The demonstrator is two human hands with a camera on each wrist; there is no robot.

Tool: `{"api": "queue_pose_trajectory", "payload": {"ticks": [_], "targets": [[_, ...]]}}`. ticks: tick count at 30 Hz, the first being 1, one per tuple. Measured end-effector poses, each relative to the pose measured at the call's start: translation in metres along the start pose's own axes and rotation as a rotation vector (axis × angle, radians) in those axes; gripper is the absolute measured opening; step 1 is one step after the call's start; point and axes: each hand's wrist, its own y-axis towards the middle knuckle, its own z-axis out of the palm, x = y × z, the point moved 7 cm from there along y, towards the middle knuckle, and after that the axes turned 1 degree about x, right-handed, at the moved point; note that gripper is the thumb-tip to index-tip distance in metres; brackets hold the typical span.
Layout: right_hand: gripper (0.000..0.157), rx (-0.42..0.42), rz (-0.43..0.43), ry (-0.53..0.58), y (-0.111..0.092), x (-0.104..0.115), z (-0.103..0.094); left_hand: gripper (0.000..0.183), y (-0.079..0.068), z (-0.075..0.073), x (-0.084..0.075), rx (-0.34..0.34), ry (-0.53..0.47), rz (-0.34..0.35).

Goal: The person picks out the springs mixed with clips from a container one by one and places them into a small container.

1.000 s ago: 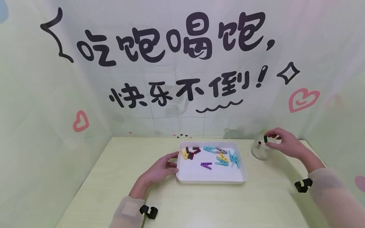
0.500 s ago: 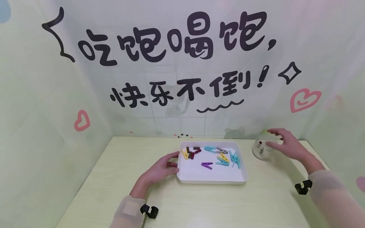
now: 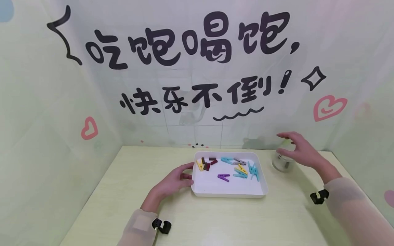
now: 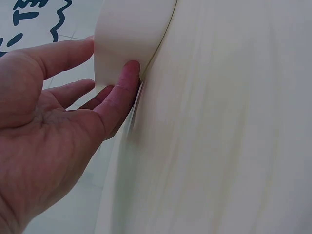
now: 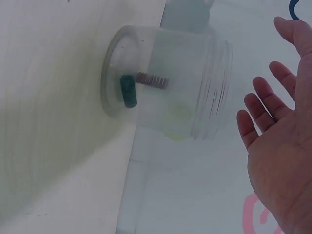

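Observation:
On the table stands a white tray (image 3: pixel 209 188), and my left hand (image 3: pixel 173 181) touches its left wall with outstretched fingertips. Inside the tray lie several small dark red and brown ribbed pieces (image 3: pixel 208 167), plus a purple clothespin (image 3: pixel 223 177). My right hand (image 3: pixel 297 147), fingers spread and holding nothing, hovers over a clear jar (image 3: pixel 281 164) to the tray's right. In the right wrist view the jar has an uncovered mouth facing that hand. At its bottom are a dark green piece (image 5: pixel 128 91) and a brown ribbed piece (image 5: pixel 152 80).
Also in the tray are several blue clothespins (image 3: pixel 253 171), two yellow ones (image 3: pixel 199 165) and a grey one (image 3: pixel 239 162). A printed curtain (image 3: pixel 141 133) rises behind the pale wooden table (image 3: pixel 132 171), with curtain walls at both sides.
My right hand let go of the dark green piece, which dropped into the jar. It has since shifted left and slightly up, its fingers spread. The left hand stays at the tray.

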Motion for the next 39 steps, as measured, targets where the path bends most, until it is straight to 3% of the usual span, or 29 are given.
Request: {"api": "queue_pose_trajectory", "payload": {"ticks": [17, 39], "targets": [[0.056, 0.077, -0.121, 0.002, 0.043, 0.045, 0.039, 0.071, -0.001, 0.000, -0.002, 0.003, -0.006, -0.002], [0.048, 0.286, -0.114, -0.017, 0.091, 0.102, 0.095, 0.072, -0.001, 0.000, 0.001, 0.004, 0.002, -0.008]]}}
